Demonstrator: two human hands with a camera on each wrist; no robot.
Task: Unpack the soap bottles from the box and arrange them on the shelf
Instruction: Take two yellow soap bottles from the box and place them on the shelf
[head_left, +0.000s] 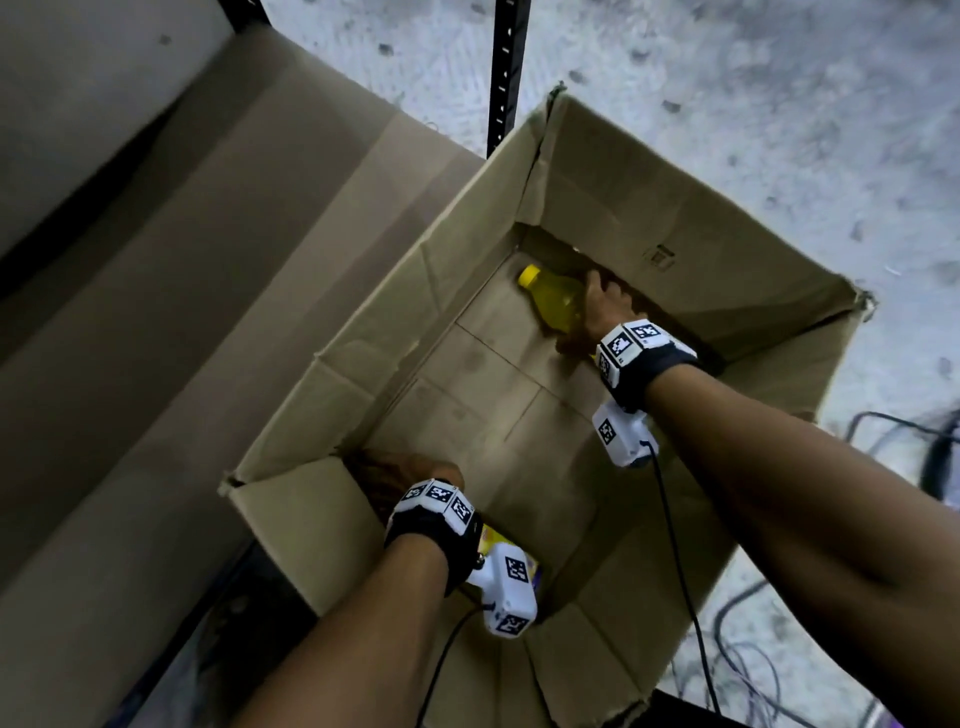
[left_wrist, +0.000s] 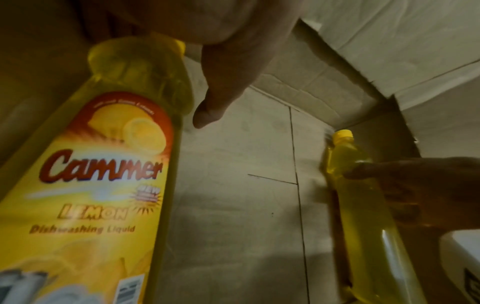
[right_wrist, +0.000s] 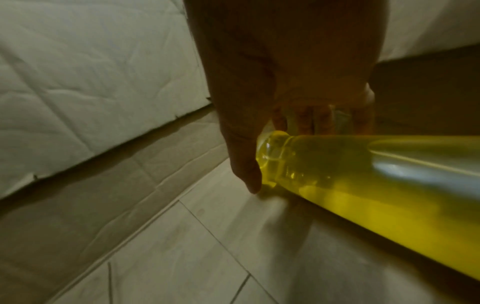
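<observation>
From the head view I could barely see the labelled bottle (left_wrist: 85, 185): only a sliver of yellow showed under my left wrist at about 7 o'clock in the cardboard box (head_left: 701, 249), and the left hand (head_left: 410, 475) itself was half lost in shadow against the box's near-left wall. The left wrist camera filled that in, though blurred: the bottle's label read lemon dishwashing liquid, its base ran off the lower edge, and my palm covered its top end. The left grip was curled round that upper part, with the thumb (left_wrist: 221, 96) hanging loose beside the shoulder. The unlabelled bottle (head_left: 558, 301) lay on its side on the box floor toward 1 o'clock, yellow cap pointing to the far-left corner, its lower half hidden behind my right hand (head_left: 602, 306). In the right wrist view the cap was hidden by the thumb and the body ran out of frame at 3 o'clock. The right grip was closed around its body near the shoulder, fingers on the far side and thumb on the near side.
</observation>
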